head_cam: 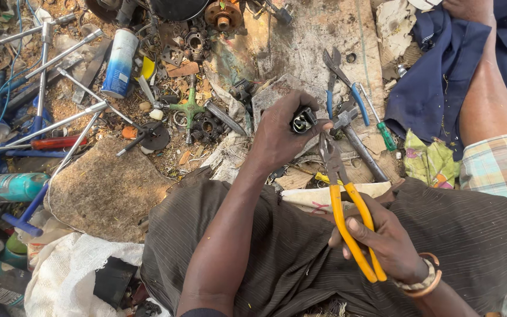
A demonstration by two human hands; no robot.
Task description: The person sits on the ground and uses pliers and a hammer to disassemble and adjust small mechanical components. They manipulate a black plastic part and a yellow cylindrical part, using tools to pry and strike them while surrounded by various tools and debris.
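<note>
Two hands work over the lap, seen from above. Nearest the viewer, the right hand [389, 242] is closed around the yellow handles of a pair of pliers [342, 199]. The tool's long axis runs up and slightly leftward from that hand, so its dark steel nose meets the small metal part [303, 120] held farther out. The left hand [281, 134] is curled shut on this part, with the thumb and fingers wrapped about it; only its dark, shiny end shows above the fingers. The part therefore lies ahead of the right hand and a little to its left, at the pliers' tip, and the left hand is the one in direct contact with it. Whether the jaws actually bite the part or merely touch it cannot be told.

Beneath both forearms lies dark striped cloth [277, 246] over the knees. Just beyond the left hand, on the littered ground, rest a hammer [356, 141], blue-handled pliers [344, 82] and a green-handled screwdriver [382, 129]. Farther left are a green cross-shaped piece [190, 108], a blue-and-white spray can [118, 63] and several long chromed wrenches [48, 64]. At the upper right, another person's bare arm [485, 88] rests against dark blue fabric [435, 76].
</note>
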